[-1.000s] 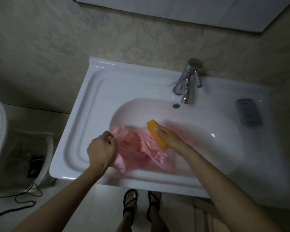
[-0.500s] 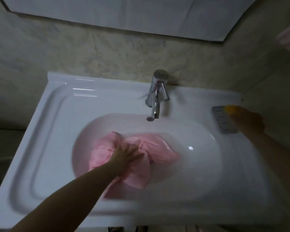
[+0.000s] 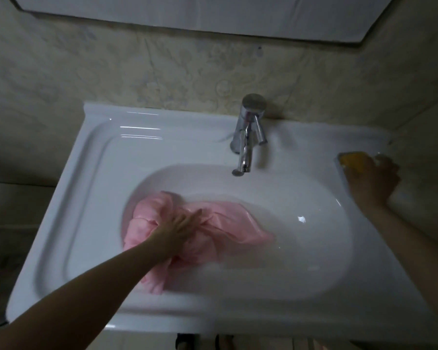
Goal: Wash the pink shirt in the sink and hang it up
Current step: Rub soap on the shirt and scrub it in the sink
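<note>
Lying bunched in the left half of the white sink's (image 3: 99, 178) basin, the pink shirt (image 3: 238, 223) is where your left hand (image 3: 177, 228) presses flat on its middle, fingers straight and pointing toward the right. Your right hand (image 3: 372, 180) is well apart from it, out on the sink's right rim, covering an orange bar of soap (image 3: 352, 161); you cannot tell whether those fingers grip the bar or only rest on it. Behind the basin stands a chrome faucet (image 3: 249, 132), its spout over the bowl, against a beige tiled wall (image 3: 111, 66).
</note>
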